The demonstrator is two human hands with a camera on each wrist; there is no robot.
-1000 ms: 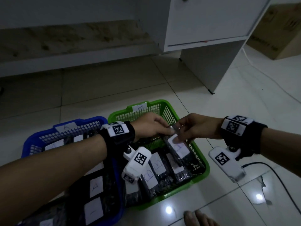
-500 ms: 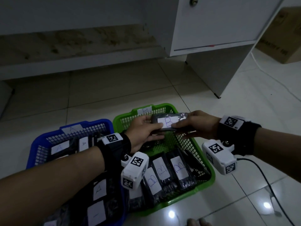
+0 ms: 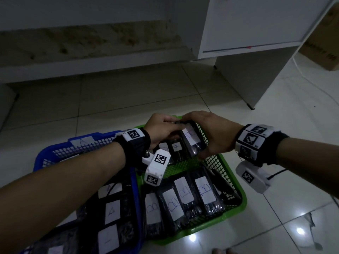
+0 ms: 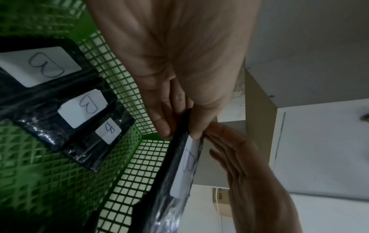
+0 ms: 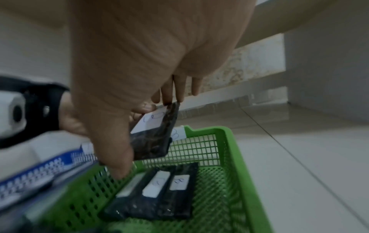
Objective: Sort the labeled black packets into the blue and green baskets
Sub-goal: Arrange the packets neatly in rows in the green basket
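Setting: A person crouches over two plastic baskets on a pale tiled floor (image 3: 275, 125), a white cabinet (image 3: 256, 24) and a cardboard box (image 3: 322, 43) beyond.

Held packet: A black packet (image 3: 192, 142) with a white label marked "B" is held tilted over the far end of the green basket (image 3: 236, 180), gripped by both hands.

Left hand: The left hand (image 3: 161, 131) pinches the packet's far end, thumb on the labelled face and fingers (image 4: 161, 119) on the back, as the left wrist view shows.

Right hand: The right hand (image 3: 212, 134) clamps the packet along its length, thumb (image 5: 117, 154) at the near end and fingertips at the far end.

Green basket: Three packets marked "B" (image 3: 174, 149) lie side by side at the far end under the held one; four more "B" packets (image 3: 185, 197) lie in a row at the near end. A white tag (image 5: 177, 134) is fixed to the far rim; its mark is blurred.

Blue basket: The blue basket (image 3: 53, 154) stands touching the green one on its left, with a tag marked "A" (image 3: 82, 143) on its far rim. It holds black packets with white labels, at least one of them (image 3: 112, 211) marked "A"; the left forearm covers much of it.

Wrists: Each wrist wears a black band with square-patterned markers and a white camera block (image 3: 156, 166).

Elsewhere: A black cable (image 3: 277, 173) runs on the floor just right of the green basket.
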